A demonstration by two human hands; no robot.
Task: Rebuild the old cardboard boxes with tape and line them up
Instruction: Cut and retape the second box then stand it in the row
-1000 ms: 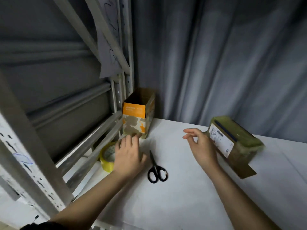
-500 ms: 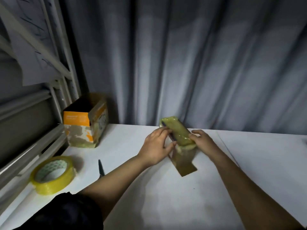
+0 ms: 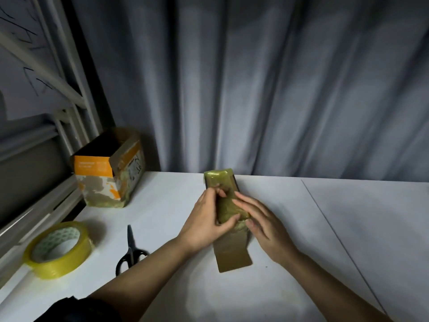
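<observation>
Head view, white table (image 3: pixel 348 228), grey curtain (image 3: pixel 278 89) behind

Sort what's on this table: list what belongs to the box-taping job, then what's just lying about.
Belongs to the job:
- taped box, gripped by the left hand, right hand flat against it
- orange box, open-topped
- tape roll
- scissors

Just there:
- metal shelving
- grey curtain

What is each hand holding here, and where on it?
The left hand grips the taped box's left side; the right hand lies flat against its right side.
</observation>
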